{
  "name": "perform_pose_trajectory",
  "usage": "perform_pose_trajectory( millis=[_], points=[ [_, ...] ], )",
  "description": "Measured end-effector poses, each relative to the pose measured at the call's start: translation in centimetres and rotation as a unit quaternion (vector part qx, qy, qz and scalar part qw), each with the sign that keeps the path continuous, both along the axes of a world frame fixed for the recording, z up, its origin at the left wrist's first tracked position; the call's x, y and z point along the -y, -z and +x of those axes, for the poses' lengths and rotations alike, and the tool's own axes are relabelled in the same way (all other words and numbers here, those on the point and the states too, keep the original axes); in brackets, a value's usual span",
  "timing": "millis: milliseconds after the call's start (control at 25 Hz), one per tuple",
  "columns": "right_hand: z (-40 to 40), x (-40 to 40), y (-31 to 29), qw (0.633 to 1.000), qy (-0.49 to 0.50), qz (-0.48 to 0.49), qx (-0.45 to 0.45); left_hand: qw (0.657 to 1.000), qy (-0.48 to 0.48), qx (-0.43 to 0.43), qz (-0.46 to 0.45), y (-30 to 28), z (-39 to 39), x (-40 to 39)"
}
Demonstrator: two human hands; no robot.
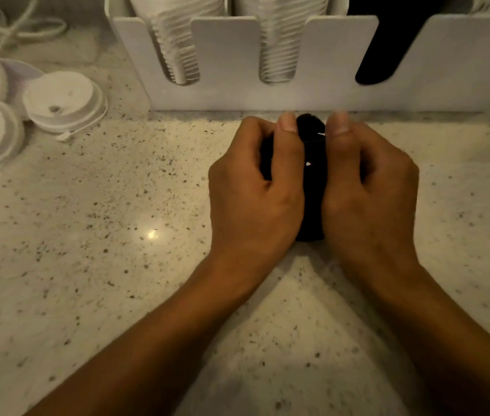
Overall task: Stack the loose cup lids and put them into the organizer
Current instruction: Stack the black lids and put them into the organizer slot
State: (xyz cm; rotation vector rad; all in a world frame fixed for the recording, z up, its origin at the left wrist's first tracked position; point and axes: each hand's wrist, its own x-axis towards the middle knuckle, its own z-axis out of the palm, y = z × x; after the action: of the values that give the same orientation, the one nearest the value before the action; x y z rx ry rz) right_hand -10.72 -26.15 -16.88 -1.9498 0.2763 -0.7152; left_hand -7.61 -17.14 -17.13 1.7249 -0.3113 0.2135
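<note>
I am gripping black lids with left hand and right hand on a speckled counter; the organizer is standing just beyond, white lids lying far left.

Both hands on a black lid stack on the speckled counter, just in front of the white organizer. Left hand and right hand curled round its sides, thumbs on top. Loose white lids far left.
</note>
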Motion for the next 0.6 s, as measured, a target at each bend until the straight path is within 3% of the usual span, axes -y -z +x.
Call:
perform_pose_trajectory(
  millis=[160,360,600],
  points=[
    [0.05,-0.56,0.01,0.999,0.012,0.006,0.040,0.999,-0.013,0.044,0.009,0.20,-0.19,-0.11],
    [-0.08,-0.40,0.55,0.998,0.011,-0.018,0.064,0.998,0.017,-0.023,-0.056,0.41,0.11,-0.40],
    [-0.11,-0.42,0.62,0.997,-0.011,-0.002,0.078,1.000,-0.005,-0.024,-0.017,0.37,-0.06,-0.35]
  ],
)
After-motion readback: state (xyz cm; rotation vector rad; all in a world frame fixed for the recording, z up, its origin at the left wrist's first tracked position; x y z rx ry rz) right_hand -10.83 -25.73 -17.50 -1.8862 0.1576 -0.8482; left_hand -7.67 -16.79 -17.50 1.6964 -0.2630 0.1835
